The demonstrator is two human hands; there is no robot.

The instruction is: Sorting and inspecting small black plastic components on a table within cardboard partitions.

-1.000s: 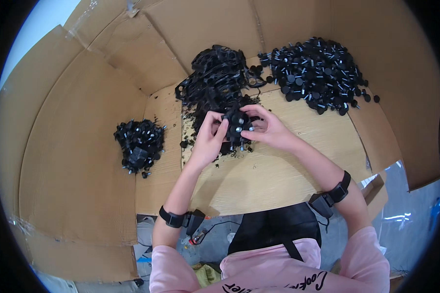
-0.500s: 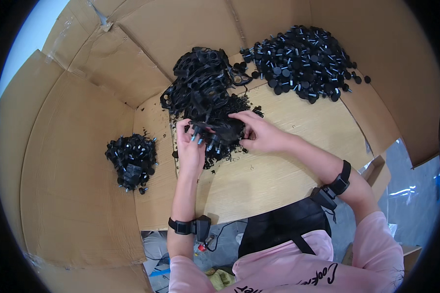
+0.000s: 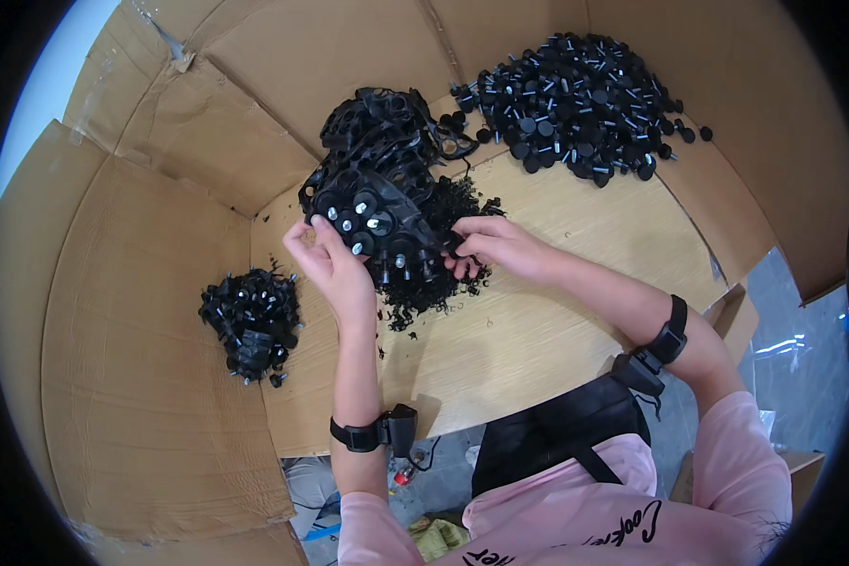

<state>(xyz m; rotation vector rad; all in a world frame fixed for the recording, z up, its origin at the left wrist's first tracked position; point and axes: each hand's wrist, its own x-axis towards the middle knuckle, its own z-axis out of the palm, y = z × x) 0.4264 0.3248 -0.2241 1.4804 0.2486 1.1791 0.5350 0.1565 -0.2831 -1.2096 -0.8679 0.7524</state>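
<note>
A black rubber-like sheet carries several round black knobs with metal studs pointing up from it. My left hand pinches the sheet's left edge, thumb on top beside the studs. At the sheet's right edge, my right hand has its fingers closed around the rim, partly hidden by the black material. Beneath the sheet lies a heap of small black scraps, spread over the table. Just behind it rises a pile of black cut-out sheets full of round holes.
A large pile of loose black knobs with metal studs stands at the back right. Another cluster of black studded parts sits at the left. Cardboard walls surround the wooden tabletop on the left, back and right.
The sheet has been tilted and spread, so its studs now face up toward me. My left hand has shifted slightly left, its thumb now on top; my right hand's fingers have closed in at the edge.
</note>
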